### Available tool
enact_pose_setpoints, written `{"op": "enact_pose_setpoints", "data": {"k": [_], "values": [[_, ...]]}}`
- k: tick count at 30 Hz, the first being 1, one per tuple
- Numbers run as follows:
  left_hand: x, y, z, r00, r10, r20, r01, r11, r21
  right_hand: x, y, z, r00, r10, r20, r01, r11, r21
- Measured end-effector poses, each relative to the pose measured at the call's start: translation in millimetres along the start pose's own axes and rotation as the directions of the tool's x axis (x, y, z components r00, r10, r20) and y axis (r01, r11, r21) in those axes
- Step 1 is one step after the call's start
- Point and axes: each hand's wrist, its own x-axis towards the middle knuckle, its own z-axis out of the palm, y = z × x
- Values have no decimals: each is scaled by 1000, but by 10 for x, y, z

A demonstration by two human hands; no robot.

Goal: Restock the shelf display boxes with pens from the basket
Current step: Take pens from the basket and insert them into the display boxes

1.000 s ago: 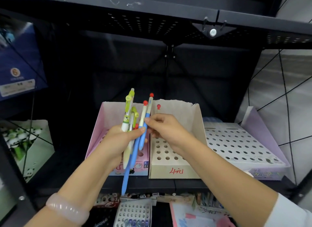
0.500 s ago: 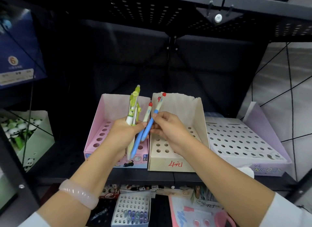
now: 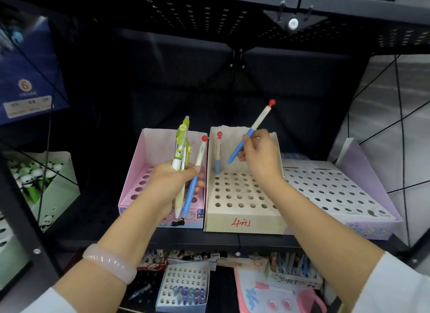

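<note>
My left hand (image 3: 171,182) grips a bunch of pens (image 3: 185,163) in front of the pink display box (image 3: 149,154): green-capped ones and a blue pen with a red ball top. My right hand (image 3: 258,153) pinches one blue-and-cream pen (image 3: 250,132) with a red top, tilted, its tip over the back rows of the beige display box (image 3: 242,224). One matching pen (image 3: 218,155) stands upright in that box's back left hole. The basket is out of view.
A lilac perforated box (image 3: 337,191) sits at the right on the same black shelf (image 3: 209,239). A box of panda pens (image 3: 35,177) stands at the left. A lower shelf holds a white tray (image 3: 183,287) and more stationery. The upper shelf overhangs closely.
My right hand has pulled one blue pen out of the bunch and carried it right, over the beige box. The left hand has stayed by the pink box with the remaining pens.
</note>
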Motion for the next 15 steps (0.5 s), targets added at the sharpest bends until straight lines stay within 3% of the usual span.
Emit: {"op": "enact_pose_setpoints", "data": {"k": [5, 11, 15], "values": [[-3, -2, 12, 1000, 14, 0, -14, 999, 29, 24, 139, 150, 983, 40, 177, 10, 963, -270], [0, 1, -1, 1000, 9, -2, -9, 1000, -1, 70, 127, 190, 979, -26, 200, 109, 904, -413], [-4, 7, -4, 1000, 2, 7, -2, 1000, -9, 24, 237, 216, 957, 27, 288, 112, 884, -455]]}}
